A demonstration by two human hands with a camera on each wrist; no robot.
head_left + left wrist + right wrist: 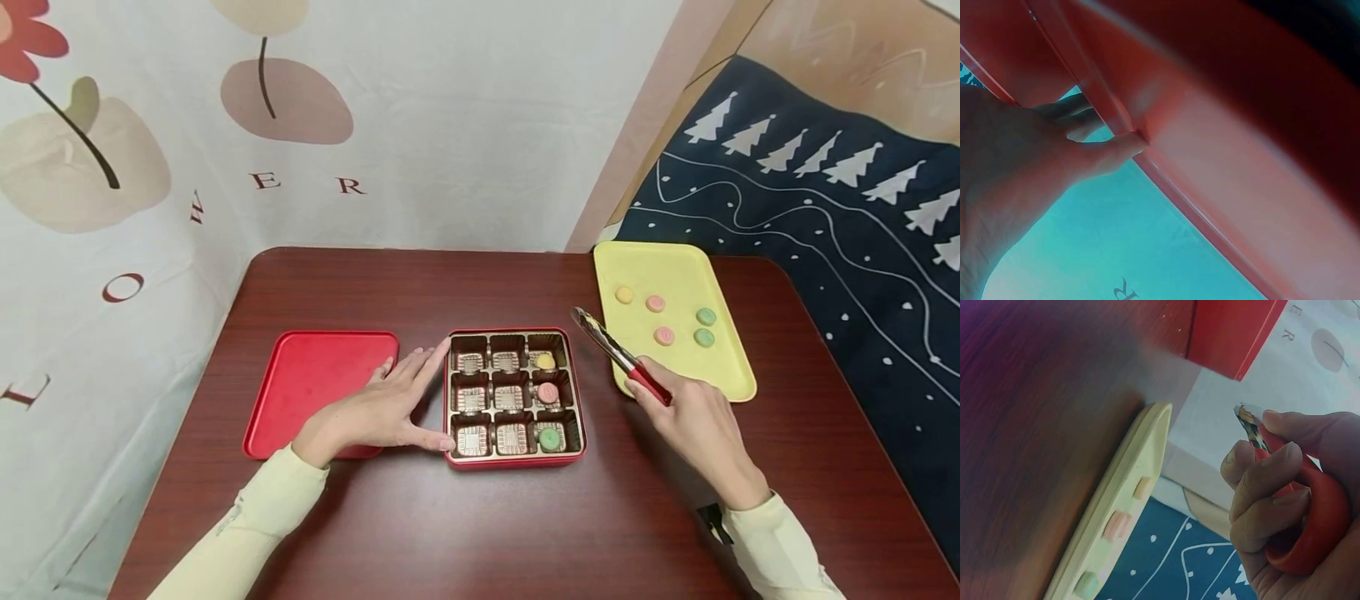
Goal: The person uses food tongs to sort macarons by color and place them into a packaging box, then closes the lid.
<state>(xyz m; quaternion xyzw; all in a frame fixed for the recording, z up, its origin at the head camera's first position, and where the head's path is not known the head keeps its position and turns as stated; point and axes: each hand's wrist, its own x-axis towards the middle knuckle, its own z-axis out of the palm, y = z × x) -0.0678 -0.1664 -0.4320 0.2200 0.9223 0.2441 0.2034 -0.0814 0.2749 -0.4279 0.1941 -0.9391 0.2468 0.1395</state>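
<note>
Touching the red box (517, 463) in the middle of the worktop (517, 533), I had my left hand (382, 408) spread wide, its thumb and forefinger stretched against the box's left wall without gripping anything. My right hand (693, 417) was curled firmly round the red grip of the tongs (611, 343), whose metal end pointed toward the worktop's far edge, between the box and the yellow tray (675, 267). I could not tell how far apart the tips stood. The box had nine compartments, and three discs sat in the column nearest the worktop's right edge: a yellow disc (545, 361) in the far one, a pink disc (547, 392) in the middle and a green disc (550, 440) in the near one. The yellow tray lay at the worktop's far right corner, bearing another yellow disc (624, 295), two pink discs (663, 336) and two green discs (706, 317). Toward the worktop's left edge lay a red lid (315, 383), partly behind my left hand. Beyond the far edge hung a pale cloth (465, 125) printed with letters, and past the right edge a navy cloth (810, 208) with white trees.
</note>
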